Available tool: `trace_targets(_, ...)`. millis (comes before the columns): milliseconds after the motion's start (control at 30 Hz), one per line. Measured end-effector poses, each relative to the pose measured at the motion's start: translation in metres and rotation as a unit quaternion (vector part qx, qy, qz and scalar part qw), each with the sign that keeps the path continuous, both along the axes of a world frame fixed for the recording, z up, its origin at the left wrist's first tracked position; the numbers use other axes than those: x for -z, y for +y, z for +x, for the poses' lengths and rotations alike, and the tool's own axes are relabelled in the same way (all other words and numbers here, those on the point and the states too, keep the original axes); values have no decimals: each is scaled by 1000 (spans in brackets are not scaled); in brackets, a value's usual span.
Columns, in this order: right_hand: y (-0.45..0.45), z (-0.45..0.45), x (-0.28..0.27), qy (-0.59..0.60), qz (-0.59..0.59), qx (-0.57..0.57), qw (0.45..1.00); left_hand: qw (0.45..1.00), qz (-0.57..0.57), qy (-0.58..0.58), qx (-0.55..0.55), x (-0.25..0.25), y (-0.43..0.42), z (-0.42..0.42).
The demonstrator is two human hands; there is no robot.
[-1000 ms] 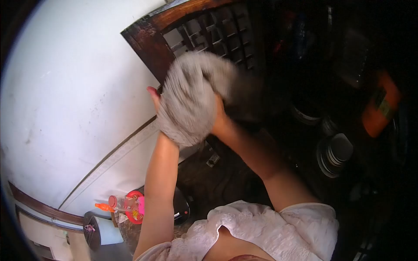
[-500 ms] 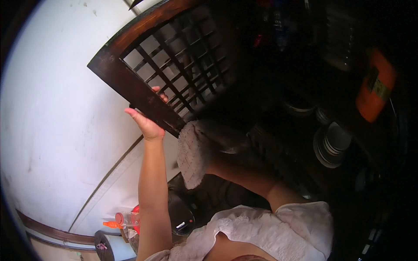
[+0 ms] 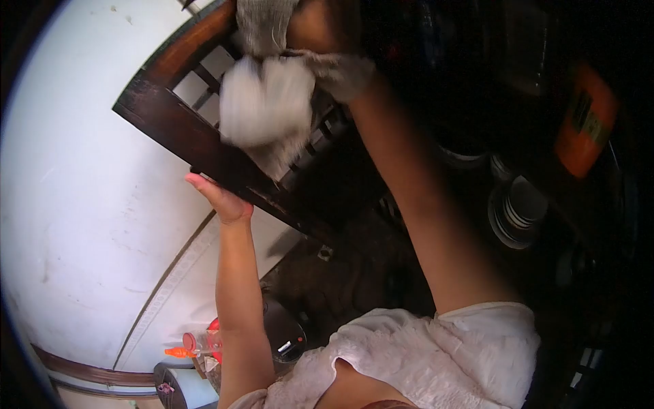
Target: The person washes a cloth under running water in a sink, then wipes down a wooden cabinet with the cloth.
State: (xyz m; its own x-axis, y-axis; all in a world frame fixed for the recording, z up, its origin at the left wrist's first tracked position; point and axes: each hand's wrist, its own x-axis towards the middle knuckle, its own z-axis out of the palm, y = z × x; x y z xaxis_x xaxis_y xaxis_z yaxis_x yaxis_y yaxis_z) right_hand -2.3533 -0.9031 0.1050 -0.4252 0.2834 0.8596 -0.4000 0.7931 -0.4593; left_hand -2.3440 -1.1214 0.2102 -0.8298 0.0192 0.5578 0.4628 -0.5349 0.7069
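A dark brown wooden lattice door (image 3: 170,112) stands swung out in the upper left. My left hand (image 3: 228,203) grips its lower edge, the thumb lying outside and the fingers hidden behind the frame. Higher up, my right hand (image 3: 319,27) is closed on a greyish-white cloth (image 3: 266,102). The cloth hangs over the lattice and covers much of its bars; its lower part is smeared by motion. My right fingers are partly lost in shadow and behind the cloth.
Stacked bowls (image 3: 521,211) and an orange packet (image 3: 586,123) sit in the dark cabinet to the right. A pale wall (image 3: 82,170) rises at left. Below are a black rounded appliance (image 3: 283,334), a clear bottle with a pink lid (image 3: 197,342) and a light blue cylinder (image 3: 187,388).
My right hand has moved up from the door's lower corner to its top, carrying the cloth across the lattice. The door has shifted slightly to the left, my left hand still on it.
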Motion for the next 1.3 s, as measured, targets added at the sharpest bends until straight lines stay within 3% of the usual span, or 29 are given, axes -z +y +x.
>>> trace_targets(33, 6, -4, 8, -6, -15, 6, 1000, 998, -52, 30, 32, 2, -6, 0)
trace_targets(133, 17, -13, 49, -40, -56, 20, 997, 997, -44, 40, 52, 7, -9, -8)
trace_targets(200, 20, -18, 84, -70, -86, 28, 993, 986, -73, 37, 145, 7, -12, -11)
trace_targets(300, 20, -23, 136, -119, -128, 39, 984, 993, -93, 11, 69, 5, -4, -3)
trace_targets(433, 2, -21, 181, -156, -164, 44, 973, 994, -74, 10, 85, 3, 0, 2)
trace_targets(600, -82, -8, 172, -80, -81, 33, 993, 991, -91, 34, 88, -3, 1, 8)
trace_targets(733, -150, -28, 158, 61, 30, 109, 992, 991, -96, 38, 86, 5, -1, 4)
trace_targets(867, -133, 18, 140, -28, 51, 12, 998, 993, -80, 17, 81, 6, 0, 6)
trace_targets(1033, -108, 26, 234, -148, -30, -35, 988, 995, -87, 5, 46, 4, 0, 2)
trace_targets(1133, -71, 25, 267, -207, -92, -2, 974, 990, -96, 20, 100, 5, -7, 0)
trace_targets(1200, -31, 16, 246, -185, -98, 56, 976, 989, -96, 34, 109, 8, -5, -1)
trace_targets(1300, 12, 9, 150, -189, -62, 109, 974, 986, -112, 39, 119, 7, -10, 2)
